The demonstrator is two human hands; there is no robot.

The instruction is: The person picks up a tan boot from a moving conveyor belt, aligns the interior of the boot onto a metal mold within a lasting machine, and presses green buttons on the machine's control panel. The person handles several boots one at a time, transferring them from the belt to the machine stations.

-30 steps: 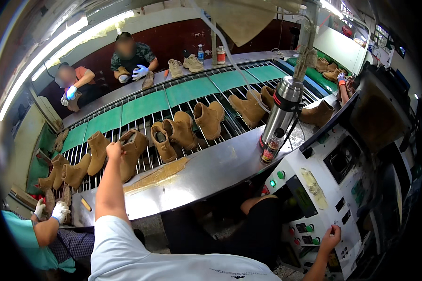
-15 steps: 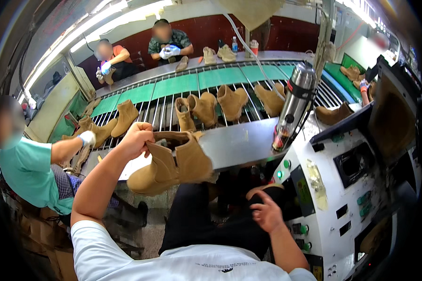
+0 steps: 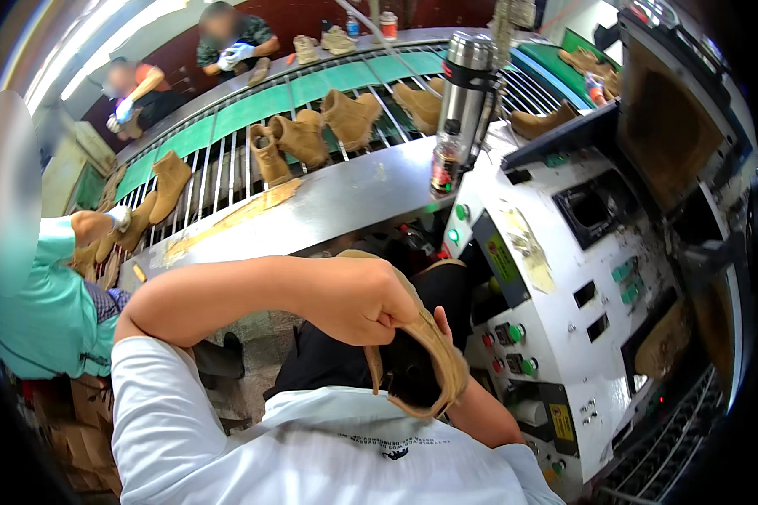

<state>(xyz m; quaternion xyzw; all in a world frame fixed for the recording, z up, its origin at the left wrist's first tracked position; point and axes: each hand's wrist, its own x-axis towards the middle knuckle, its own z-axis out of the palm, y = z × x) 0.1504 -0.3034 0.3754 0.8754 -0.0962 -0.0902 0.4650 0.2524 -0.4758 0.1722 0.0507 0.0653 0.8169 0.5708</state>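
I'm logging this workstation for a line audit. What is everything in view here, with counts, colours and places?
tan boot: one, held close to the wearer's chest
tan boots on conveyor: many, along the roller line with green panels
steel shelf: one, grey, in front of the conveyor
metal flask: one, silver and black, hanging beside the machine
control machine: one, white with green and red buttons, at right
co-workers: three; one in teal at left, two far behind the line
left hand: gripping the boot's top
right hand: mostly hidden behind the boot

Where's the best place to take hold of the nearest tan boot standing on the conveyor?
Grip the tan boot by its open shaft collar, coming from above on the near side. It stands upright on the slatted conveyor, collar up and apart from the next boot.
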